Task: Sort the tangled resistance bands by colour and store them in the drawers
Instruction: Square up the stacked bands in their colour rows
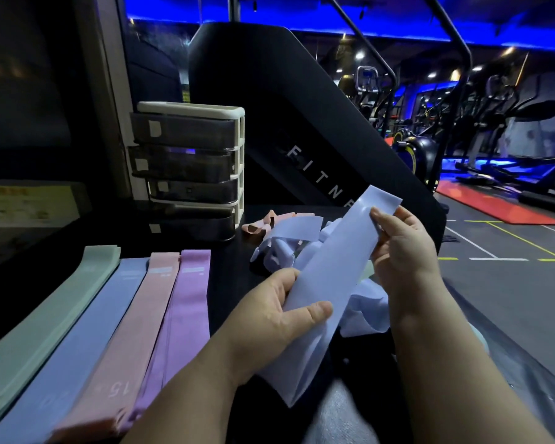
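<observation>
Both grips hold one pale blue band (330, 264), stretched flat and slanted, in front of the drawer unit (189, 168) and to its right. The left grip (269, 312) pinches the band's lower part between thumb and fingers, and the right grip (404, 248) pinches its upper edge. Between the band and the drawer unit a tangled heap of blue bands (289, 248) lies on the dark table (228, 277), with loose pink bands (260, 224) just beside the unit's bottom drawer. In front of the unit lie four flat stacks, side by side: green stack (55, 312), blue stack (87, 325), pink stack (135, 328), purple stack (186, 302)
</observation>
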`<state>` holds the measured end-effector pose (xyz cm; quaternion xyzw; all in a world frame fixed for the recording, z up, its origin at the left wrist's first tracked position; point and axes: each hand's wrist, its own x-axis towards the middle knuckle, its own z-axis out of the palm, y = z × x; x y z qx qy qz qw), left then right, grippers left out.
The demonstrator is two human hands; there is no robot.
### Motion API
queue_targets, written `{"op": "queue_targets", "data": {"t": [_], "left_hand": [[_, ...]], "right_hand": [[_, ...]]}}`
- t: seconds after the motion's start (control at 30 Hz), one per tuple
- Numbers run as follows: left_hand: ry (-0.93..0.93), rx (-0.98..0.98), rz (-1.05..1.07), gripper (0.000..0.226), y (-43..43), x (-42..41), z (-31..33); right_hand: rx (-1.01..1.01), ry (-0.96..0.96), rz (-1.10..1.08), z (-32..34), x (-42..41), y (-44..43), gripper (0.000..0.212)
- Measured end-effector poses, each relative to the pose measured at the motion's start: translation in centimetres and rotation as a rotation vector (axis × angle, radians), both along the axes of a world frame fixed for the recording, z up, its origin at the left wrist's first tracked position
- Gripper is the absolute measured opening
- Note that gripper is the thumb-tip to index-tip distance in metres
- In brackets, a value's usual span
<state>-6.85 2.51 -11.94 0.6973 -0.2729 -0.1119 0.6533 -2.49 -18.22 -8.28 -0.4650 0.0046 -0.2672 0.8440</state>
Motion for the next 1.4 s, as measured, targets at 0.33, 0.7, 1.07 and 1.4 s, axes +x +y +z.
{"op": "queue_targets", "data": {"t": [0.33, 0.7, 1.07, 1.4], "left_hand": [[0.082, 0.074, 0.041, 0.040, -0.1, -0.4, -0.2], [0.026, 0.470, 0.269, 0.018, 1.1, -2.0, 1.8], [0.134, 0.476, 0.316, 0.009, 7.7, -4.6, 2.1], [0.100, 0.359, 0.426, 0.011, 13.9, -5.4, 2.0]], "right_hand": [[0.040, 0.098, -0.125, -1.3, 1.4, -0.7, 0.039], [-0.051, 0.167, -0.079, -2.1, 1.9, 0.3, 0.032], [-0.371, 0.198, 0.000, -2.8, 1.4, 4.0, 0.013], [-0.388, 0.198, 0.083, -0.5, 3.1, 10.1, 0.010]]}}
